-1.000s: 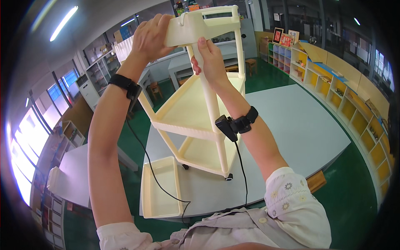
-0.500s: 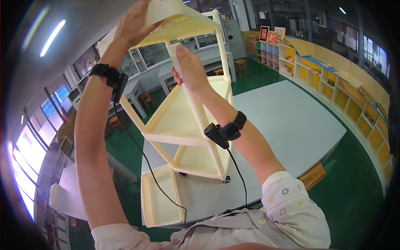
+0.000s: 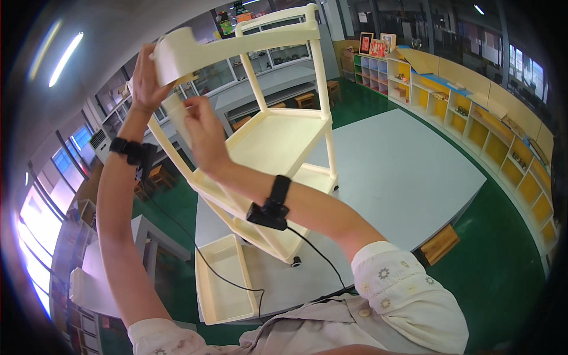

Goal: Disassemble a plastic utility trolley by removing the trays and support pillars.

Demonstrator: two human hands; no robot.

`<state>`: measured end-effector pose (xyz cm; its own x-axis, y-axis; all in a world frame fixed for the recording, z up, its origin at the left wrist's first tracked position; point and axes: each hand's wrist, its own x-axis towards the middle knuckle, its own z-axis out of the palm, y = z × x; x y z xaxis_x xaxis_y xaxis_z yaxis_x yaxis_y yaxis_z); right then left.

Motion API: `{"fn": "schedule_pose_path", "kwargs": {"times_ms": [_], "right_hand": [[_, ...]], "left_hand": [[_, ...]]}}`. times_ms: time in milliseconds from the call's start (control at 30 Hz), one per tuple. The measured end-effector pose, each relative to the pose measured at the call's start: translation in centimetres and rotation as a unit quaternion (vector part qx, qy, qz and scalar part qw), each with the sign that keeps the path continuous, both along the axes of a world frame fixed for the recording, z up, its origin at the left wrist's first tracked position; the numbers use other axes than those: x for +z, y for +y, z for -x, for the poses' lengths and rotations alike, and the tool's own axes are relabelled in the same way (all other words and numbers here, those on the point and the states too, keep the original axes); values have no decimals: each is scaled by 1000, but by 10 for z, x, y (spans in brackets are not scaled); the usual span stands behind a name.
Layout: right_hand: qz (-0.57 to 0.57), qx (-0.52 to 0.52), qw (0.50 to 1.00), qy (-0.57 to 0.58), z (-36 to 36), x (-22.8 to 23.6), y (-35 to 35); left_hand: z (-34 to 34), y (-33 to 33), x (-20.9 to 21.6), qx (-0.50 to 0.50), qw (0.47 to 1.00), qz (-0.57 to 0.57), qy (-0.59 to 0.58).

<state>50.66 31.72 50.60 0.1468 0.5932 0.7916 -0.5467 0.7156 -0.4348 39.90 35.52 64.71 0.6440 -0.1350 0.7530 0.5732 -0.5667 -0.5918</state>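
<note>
A cream plastic trolley (image 3: 278,139) with shelves and corner posts stands on the grey table, leaning toward the left. My left hand (image 3: 145,86) grips the near left corner of its top tray (image 3: 260,41). Just under that corner, my right hand (image 3: 204,133) is closed round the upper part of a corner post (image 3: 176,118). The post's top end sits close to the tray corner; whether they touch I cannot tell. My right forearm covers part of the middle shelf. A caster (image 3: 296,261) shows at the near bottom corner.
A loose cream tray (image 3: 200,278) lies at the table's near left edge. The grey table (image 3: 402,165) stretches to the right, with a wooden stool (image 3: 439,245) at its side. Low shelves (image 3: 473,121) line the right wall. Black cables (image 3: 204,254) hang from both wrist straps.
Both hands have moved left and my right hand is lower, still round the post. The top tray has dropped and swung left, its corner now close above the post. The trolley has turned and tilted.
</note>
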Motion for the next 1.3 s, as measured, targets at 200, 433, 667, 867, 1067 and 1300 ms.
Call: {"fn": "schedule_pose_path", "kwargs": {"times_ms": [200,433,667,867,1067,1300], "right_hand": [[-150,-178,972,39,19,2,-8],[-146,-315,919,185,-189,26,96],[138,-41,976,-164,-279,16,139],[42,86,983,-158,-279,20,139],[53,49,982,-172,-278,18,142],[78,12,984,-163,-275,19,135]], "left_hand": [[83,-14,-9,94,982,159,-24],[128,-18,-16,86,965,236,-72],[142,-2,-20,-117,882,398,-221],[157,2,-21,-200,825,492,-194],[164,8,-22,-226,817,499,-183],[161,7,-4,-80,914,373,-138]]}}
